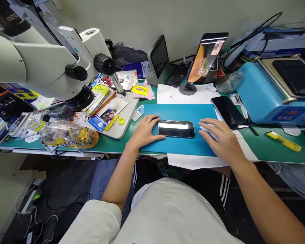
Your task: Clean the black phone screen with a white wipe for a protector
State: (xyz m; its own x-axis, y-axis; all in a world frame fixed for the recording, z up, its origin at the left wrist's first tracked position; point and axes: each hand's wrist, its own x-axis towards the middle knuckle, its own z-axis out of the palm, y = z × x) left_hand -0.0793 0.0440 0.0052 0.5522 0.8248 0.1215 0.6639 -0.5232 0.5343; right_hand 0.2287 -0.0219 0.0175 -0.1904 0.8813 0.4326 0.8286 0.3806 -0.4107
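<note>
A black phone [176,129] lies flat on a blue work mat [178,113], screen up. My left hand [145,130] rests on the mat at the phone's left end, thumb touching its near corner, fingers loosely curved and holding nothing. My right hand [220,135] lies palm down just right of the phone, fingers spread flat over the mat and a white cloth or paper beneath it [205,128]. A ring sits on a left-hand finger.
A microscope [40,57] overhangs the left of the green bench. A plastic bottle [66,134] lies on its side near cluttered cards. Behind stand a small screen [159,59] and a propped phone [207,57]. Right: another black phone [228,112], blue machine [277,91], yellow knife [283,141].
</note>
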